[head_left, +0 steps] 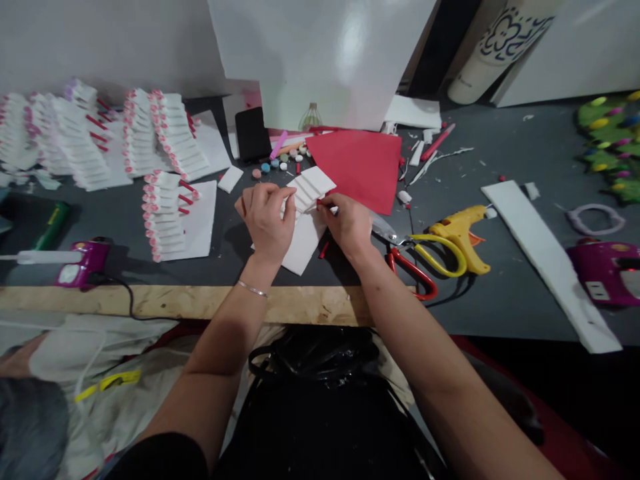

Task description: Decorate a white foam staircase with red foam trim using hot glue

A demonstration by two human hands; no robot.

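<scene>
My left hand (pixel 269 217) is closed at the left edge of a small white ridged piece (pixel 313 187), with thumb and fingertips against it. My right hand (pixel 347 220) is pinched at that piece's lower right side, beside a tiny red bit; what lies between its fingertips is too small to make out. Under the ridged piece is a white sheet (pixel 303 250), its lower corner showing between my wrists. A red sheet (pixel 363 167) lies just behind my right hand. A short red strip (pixel 324 250) rests near my right wrist.
Scissors (pixel 425 257) and a yellow glue gun (pixel 463 237) lie right of my right hand. White ridged stacks (pixel 165 213) stand left. A black phone (pixel 253 133), colored pellets (pixel 283 160) and a white board (pixel 325 60) are behind. A long white strip (pixel 550 260) lies right.
</scene>
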